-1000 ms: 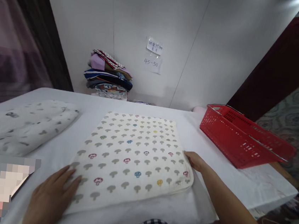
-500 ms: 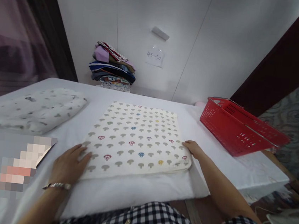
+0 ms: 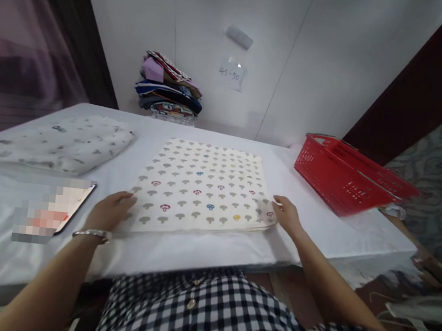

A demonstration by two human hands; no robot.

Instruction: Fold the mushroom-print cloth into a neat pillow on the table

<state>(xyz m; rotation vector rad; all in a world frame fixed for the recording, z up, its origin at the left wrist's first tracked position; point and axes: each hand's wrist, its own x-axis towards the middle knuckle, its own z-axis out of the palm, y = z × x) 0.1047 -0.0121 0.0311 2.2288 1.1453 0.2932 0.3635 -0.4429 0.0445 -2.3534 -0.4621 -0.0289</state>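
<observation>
Cream, mushroom-printed folded fabric (image 3: 203,187) lies flat between the lightly curled left hand (image 3: 110,209) and right hand (image 3: 287,213), each at a side edge, seemingly steadying it; whether either pinches, I cannot tell. Beyond the right hand, a red plastic basket (image 3: 332,180) stands apart, probably leaving room.

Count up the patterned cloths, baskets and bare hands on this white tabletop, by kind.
Patterned cloths: 2, the mushroom-print cloth and the spotted cloth
Baskets: 1, the red basket
Bare hands: 2, the left hand and the right hand
Total: 5
</observation>
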